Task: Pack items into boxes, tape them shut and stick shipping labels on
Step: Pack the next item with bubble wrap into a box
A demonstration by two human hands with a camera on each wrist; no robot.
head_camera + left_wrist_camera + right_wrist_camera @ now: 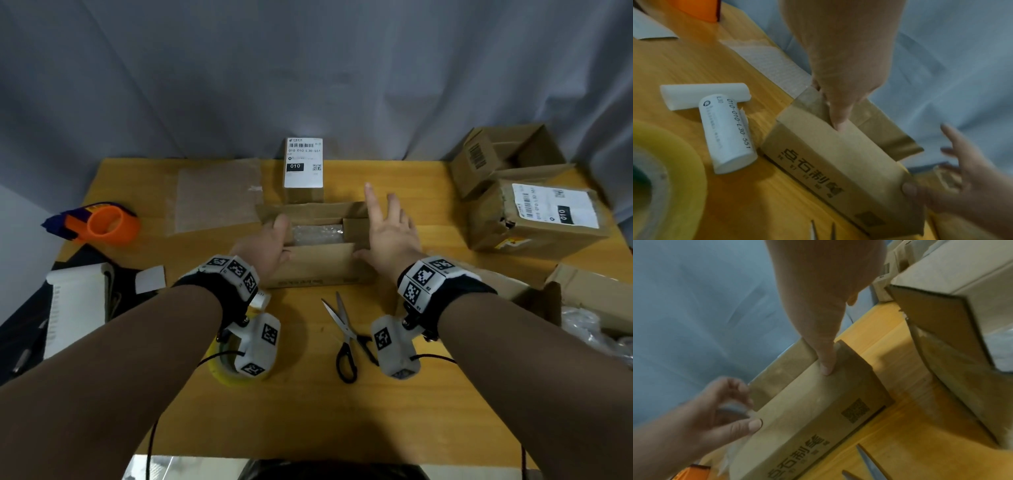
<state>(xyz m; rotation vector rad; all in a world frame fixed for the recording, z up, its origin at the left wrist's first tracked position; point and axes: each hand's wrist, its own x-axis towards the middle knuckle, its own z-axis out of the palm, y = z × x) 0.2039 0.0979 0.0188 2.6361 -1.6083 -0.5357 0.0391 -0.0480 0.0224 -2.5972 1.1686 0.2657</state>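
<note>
An open brown cardboard box [318, 265] with printed characters on its side lies mid-table; a bubble-wrapped item [317, 234] lies inside. My left hand [270, 246] is at the box's left end. Its thumb [838, 123] presses the near flap [818, 129], and its fingers [731, 389] curl over the left side flap. My right hand [387, 229] is at the right end, with fingers straight and spread above the right side flap. Only its thumb [826, 365] touches the near flap. A rolled shipping label [727, 133] lies just left of the box.
On the wooden table [308, 428] are scissors [346, 335] and a yellow tape roll [222, 366] near me. An orange tape dispenser [109, 222] and a bubble-wrap sheet [215, 198] lie to the left. A labelled small box [303, 168] stands behind, labelled and open cartons [534, 216] at right.
</note>
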